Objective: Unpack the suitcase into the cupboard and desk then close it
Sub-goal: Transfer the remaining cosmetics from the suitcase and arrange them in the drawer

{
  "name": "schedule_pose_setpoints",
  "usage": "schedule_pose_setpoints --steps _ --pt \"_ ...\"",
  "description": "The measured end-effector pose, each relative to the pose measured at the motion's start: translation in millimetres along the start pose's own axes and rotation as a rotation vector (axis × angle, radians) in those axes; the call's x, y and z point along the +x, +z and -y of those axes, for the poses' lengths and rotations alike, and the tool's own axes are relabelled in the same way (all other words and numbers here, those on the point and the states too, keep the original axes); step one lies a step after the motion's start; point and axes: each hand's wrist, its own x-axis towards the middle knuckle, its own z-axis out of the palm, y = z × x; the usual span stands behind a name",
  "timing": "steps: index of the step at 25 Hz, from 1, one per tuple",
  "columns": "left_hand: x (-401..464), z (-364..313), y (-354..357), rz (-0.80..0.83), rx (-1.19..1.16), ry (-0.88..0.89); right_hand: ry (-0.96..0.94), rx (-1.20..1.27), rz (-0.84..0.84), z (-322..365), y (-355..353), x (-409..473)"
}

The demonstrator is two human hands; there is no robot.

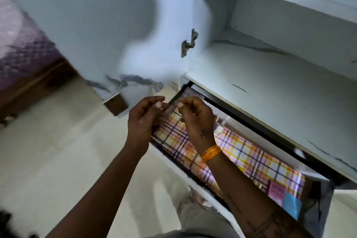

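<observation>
The floor [58,160] is pale, in large cream tiles, and the light in here is dim and bluish. Off at the left edge stands a bed [23,52] on a dark wooden frame, with a purple and pink patterned cover over it. A white, marble-veined door panel [87,15] hangs open, a metal hinge [188,43] at its inner edge.
</observation>
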Motion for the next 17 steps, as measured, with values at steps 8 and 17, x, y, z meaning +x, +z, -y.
schedule_pose_setpoints --steps 8,17 --pt "-189.3 -42.4 -227.0 -0.427 0.086 0.122 -0.103 0.040 0.455 41.0 184.3 -178.6" --pt "-455.1 -62.2 -442.4 -1.034 0.021 0.119 -0.027 0.107 1.045 65.2 383.5 -449.6"
